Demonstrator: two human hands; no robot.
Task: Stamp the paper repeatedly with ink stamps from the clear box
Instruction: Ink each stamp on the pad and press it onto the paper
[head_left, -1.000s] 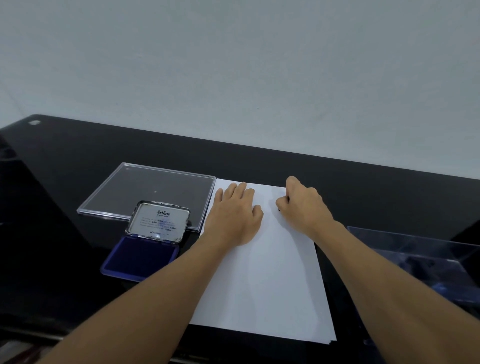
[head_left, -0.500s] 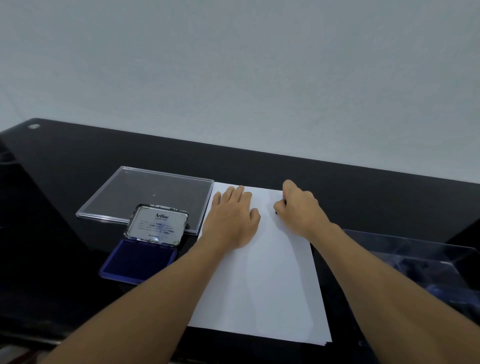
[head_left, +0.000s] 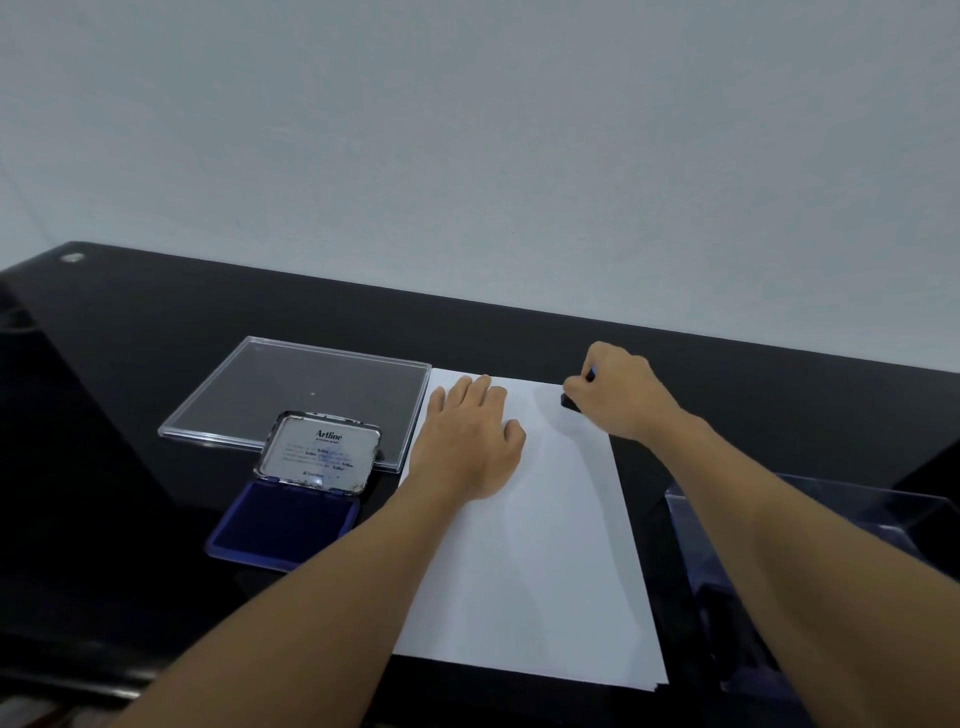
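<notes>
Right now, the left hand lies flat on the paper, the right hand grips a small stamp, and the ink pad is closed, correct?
Not quite: the ink pad is open, its lid raised, as the head view shows. The left hand does lie flat on the paper, and the right hand grips a small dark stamp.

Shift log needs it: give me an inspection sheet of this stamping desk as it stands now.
Surface: glossy black table, reflective.
Job's things: white paper stack, no prints visible; small dark stamp at its far right corner; blue ink pad open, left of paper; clear box at right.
Clutter: clear lid flat behind the ink pad.
Hands: left hand flat on paper; right hand pinches the stamp.
Cables: nothing seen.
Surroundings: plain pale wall.
</notes>
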